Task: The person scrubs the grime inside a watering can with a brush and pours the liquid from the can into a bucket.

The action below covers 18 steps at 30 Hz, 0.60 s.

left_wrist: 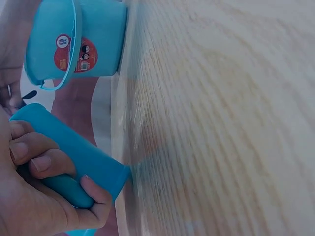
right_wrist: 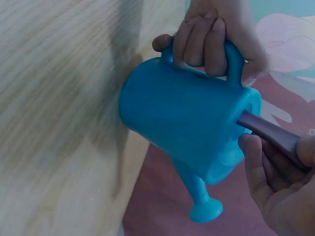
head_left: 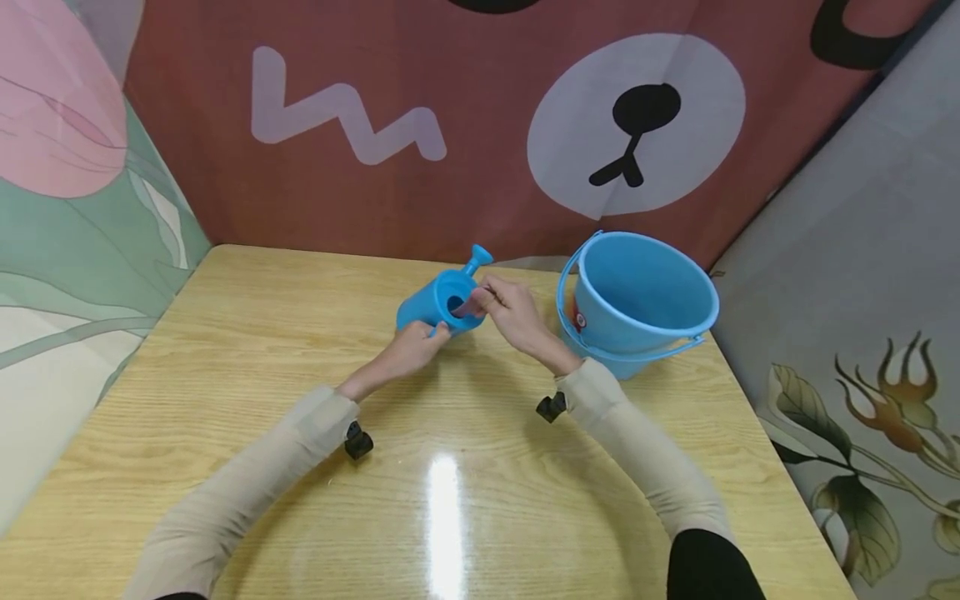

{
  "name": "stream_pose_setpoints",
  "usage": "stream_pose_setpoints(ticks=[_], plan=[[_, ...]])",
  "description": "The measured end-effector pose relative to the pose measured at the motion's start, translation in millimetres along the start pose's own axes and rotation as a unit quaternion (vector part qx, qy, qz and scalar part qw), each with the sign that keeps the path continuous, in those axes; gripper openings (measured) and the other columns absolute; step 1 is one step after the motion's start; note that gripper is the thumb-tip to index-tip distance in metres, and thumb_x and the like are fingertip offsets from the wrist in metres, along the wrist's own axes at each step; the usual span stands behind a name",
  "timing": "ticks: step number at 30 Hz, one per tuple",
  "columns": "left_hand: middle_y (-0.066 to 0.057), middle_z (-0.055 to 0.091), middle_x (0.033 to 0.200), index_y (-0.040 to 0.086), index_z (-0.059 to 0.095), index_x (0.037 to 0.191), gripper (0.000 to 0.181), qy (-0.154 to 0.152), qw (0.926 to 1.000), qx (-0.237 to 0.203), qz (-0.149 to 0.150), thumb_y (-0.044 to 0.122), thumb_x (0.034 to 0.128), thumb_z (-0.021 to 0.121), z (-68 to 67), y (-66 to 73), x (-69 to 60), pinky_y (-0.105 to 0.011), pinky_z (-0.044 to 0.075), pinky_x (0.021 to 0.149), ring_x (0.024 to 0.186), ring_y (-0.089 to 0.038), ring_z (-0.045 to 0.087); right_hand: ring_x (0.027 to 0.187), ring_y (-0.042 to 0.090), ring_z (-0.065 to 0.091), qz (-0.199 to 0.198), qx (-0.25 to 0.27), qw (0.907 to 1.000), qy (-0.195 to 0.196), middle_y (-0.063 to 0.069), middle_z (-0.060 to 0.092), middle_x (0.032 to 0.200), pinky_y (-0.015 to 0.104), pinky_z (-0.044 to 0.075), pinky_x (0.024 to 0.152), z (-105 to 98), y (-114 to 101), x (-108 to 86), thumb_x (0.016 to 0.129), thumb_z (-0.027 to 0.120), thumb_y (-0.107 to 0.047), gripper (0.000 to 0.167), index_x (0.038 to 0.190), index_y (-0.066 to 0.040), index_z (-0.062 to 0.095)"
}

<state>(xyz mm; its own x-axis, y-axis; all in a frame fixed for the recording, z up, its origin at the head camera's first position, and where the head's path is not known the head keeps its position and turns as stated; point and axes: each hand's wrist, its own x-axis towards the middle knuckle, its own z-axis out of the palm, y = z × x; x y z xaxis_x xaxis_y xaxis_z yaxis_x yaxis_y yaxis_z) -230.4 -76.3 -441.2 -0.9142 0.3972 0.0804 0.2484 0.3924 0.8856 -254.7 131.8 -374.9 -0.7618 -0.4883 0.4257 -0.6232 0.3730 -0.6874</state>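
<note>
A blue watering can [head_left: 422, 307] is tilted on the table, its open top turned toward the right hand. The left hand [head_left: 411, 348] grips its handle, and in the left wrist view the fingers [left_wrist: 47, 162] curl round that handle. A dark pinkish, strip-like object [right_wrist: 270, 133] is pinched in the right hand [right_wrist: 283, 184], with its far end inside the can's opening. Seen from the right wrist, the spout [right_wrist: 197, 191] points away from the handle side. What the can holds inside cannot be made out.
To the right of the right hand stands a light blue bucket [head_left: 626, 287] with its handle hanging at the side. The wooden table [head_left: 300, 300] meets a brown cloth [head_left: 337, 200] with a bear's face at the back. Patterned cloths hang at both sides.
</note>
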Motion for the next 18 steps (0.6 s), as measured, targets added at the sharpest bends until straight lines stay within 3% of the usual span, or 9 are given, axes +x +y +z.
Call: stream_pose_setpoints(ticks=[6, 12, 18], plan=[[0.005, 0.032, 0.051, 0.013, 0.039, 0.056, 0.05, -0.005, 1.0, -0.006, 0.002, 0.029, 0.1036, 0.039, -0.7, 0.8, 0.2, -0.026, 0.028, 0.046, 0.044, -0.011, 0.029, 0.079, 0.024, 0.066, 0.006, 0.009, 0.9999, 0.007, 0.011, 0.069, 0.086, 0.036, 0.054, 0.072, -8.7, -4.1, 2.2, 0.105, 0.046, -0.011, 0.026, 0.086, -0.002, 0.062], [0.007, 0.031, 0.049, 0.013, 0.039, 0.054, 0.052, 0.005, 1.0, 0.007, 0.003, 0.029, 0.1033, 0.039, -1.0, -1.3, -0.4, -0.026, 0.027, 0.045, 0.043, -0.011, 0.028, 0.074, 0.023, 0.066, -0.006, 0.019, 0.9998, 0.003, 0.011, 0.068, 0.079, 0.035, 0.053, 0.068, 0.1, 2.0, 2.7, 0.102, 0.05, -0.006, 0.024, 0.084, 0.001, 0.064], [0.007, 0.031, 0.049, 0.014, 0.039, 0.055, 0.051, -0.005, 1.0, 0.005, 0.007, 0.029, 0.1035, 0.039, 0.0, -1.3, -1.2, -0.026, 0.028, 0.045, 0.044, -0.01, 0.028, 0.078, 0.024, 0.066, 0.006, 0.005, 0.9999, -0.007, 0.012, 0.07, 0.085, 0.037, 0.053, 0.071, -12.0, -8.7, 2.4, 0.103, 0.048, -0.005, 0.025, 0.083, 0.0, 0.062]])
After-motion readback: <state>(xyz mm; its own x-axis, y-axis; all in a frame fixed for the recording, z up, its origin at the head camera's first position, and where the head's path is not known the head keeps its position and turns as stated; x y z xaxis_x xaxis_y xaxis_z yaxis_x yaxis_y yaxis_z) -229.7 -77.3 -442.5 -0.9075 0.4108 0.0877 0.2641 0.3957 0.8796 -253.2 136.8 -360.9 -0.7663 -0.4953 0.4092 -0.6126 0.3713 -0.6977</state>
